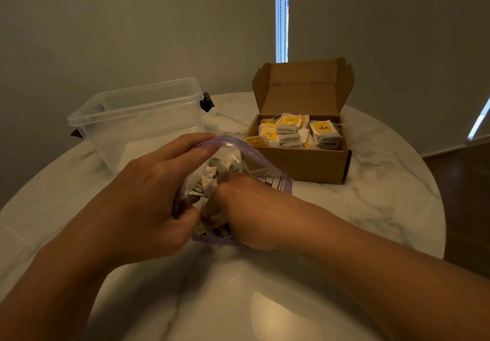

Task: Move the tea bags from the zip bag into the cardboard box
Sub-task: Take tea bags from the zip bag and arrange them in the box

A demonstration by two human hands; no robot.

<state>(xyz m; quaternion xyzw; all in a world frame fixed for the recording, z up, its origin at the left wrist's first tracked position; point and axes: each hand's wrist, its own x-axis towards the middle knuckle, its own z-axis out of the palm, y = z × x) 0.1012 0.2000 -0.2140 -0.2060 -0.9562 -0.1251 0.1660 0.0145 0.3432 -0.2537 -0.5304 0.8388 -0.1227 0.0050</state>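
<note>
**Now inside the zip bag: one hand on the rim, one on the tea**

Holds the zip bag [254,160] open with the left hand [148,197]: fingers stretched along the far purple rim, thumb hooked at the near edge, the rim clamped between them. Reaches into the mouth with the right hand [244,208], fingers curled down and closed on a clump of loose tea bags [209,185] at the near side of the bag. Fingertips mostly hidden behind knuckles and plastic. More white paper sachets crumpled further in, seen through the clear film.

Set on a white marble table [384,181], round-edged, bag at the middle of the view.

Beyond and to the right, just beside the bag's far corner, touching or not impossible to tell: a cardboard box [305,167], lid flap standing upright at the back. Filled close to its rim with packed tea bags [324,135], yellow tags up, one reading TEA, a string trailing toward the right wall.

Beyond and to the left: a clear plastic storage tub [138,128] with black clips [207,102] at its two ends.

Behind it all, grey roller blinds, with a bright slit [281,14] and a bead chain between them.
</note>
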